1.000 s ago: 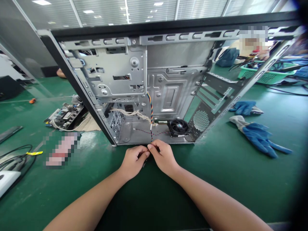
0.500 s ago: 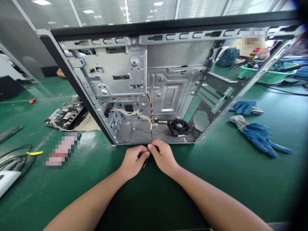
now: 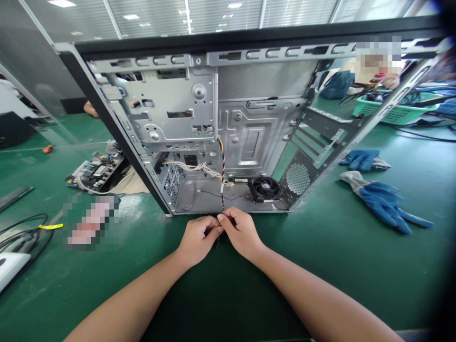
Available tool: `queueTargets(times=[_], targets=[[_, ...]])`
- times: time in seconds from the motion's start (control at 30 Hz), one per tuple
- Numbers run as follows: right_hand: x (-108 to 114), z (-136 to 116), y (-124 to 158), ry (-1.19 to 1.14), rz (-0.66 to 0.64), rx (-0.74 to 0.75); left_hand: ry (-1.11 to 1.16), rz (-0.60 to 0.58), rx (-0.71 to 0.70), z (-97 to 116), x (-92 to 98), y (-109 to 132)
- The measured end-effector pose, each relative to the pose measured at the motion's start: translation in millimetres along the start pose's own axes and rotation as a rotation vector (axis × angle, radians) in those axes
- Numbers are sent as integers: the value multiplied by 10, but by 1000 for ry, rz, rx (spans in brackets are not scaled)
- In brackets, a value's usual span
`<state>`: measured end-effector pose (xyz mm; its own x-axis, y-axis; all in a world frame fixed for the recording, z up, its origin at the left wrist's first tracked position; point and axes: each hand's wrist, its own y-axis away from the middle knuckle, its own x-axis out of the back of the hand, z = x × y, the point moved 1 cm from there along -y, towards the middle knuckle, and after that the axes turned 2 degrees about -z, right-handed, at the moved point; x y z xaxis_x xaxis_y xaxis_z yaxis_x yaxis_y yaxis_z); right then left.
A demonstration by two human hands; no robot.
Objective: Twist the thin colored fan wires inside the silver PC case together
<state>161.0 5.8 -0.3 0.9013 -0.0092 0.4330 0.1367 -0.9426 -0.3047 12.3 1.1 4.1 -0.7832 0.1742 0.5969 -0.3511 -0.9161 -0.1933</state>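
An open computer case [image 3: 249, 133] stands on the green table in front of me. A twisted cable of coloured wires [image 3: 223, 164] comes down out of its drive cage to my fingers. My left hand [image 3: 199, 237] and my right hand [image 3: 242, 232] meet just outside the case's lower edge, both pinching this cable. A dark end of it hangs below my left fingertips; the fingers partly hide it. Behind my hands, on the case floor, lie a black fan [image 3: 265, 186], a green memory module [image 3: 239, 180] and a bundle of white wires [image 3: 199, 167].
Left of the case lies a circuit board [image 3: 96, 171], with black cables [image 3: 32, 237] nearer me. Blue work gloves [image 3: 384, 202] lie on the right. A green basket [image 3: 399, 111] of cables stands farther back, near another person's hand [image 3: 391, 80].
The cable has shifted slightly left, and its dark end hangs a little differently under my fingers. Both hands keep their pinch in nearly the same place.
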Motion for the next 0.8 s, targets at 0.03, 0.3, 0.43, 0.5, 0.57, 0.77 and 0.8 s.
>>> queueTargets(times=[0.03, 0.3, 0.43, 0.5, 0.57, 0.77, 0.8], targets=[[-1, -1, -1, 2, -1, 1, -1, -1, -3, -1, 0, 0], [-6, -7, 3, -8, -12, 10, -11, 3, -4, 7, -5, 0], [-7, -3, 4, -6, -18, 11, -17, -2, -5, 5, -6, 4], [-6, -4, 1, 1, -18, 16, -16, -3, -5, 4, -5, 2], [-3, -8, -3, 8, -16, 19, -15, 0, -6, 4, -4, 1], [2, -13, -7, 20, -17, 17, -24, -16, -11, 7, -2, 4], [2, -9, -8, 27, -15, 20, -30, -24, -13, 8, 0, 3]])
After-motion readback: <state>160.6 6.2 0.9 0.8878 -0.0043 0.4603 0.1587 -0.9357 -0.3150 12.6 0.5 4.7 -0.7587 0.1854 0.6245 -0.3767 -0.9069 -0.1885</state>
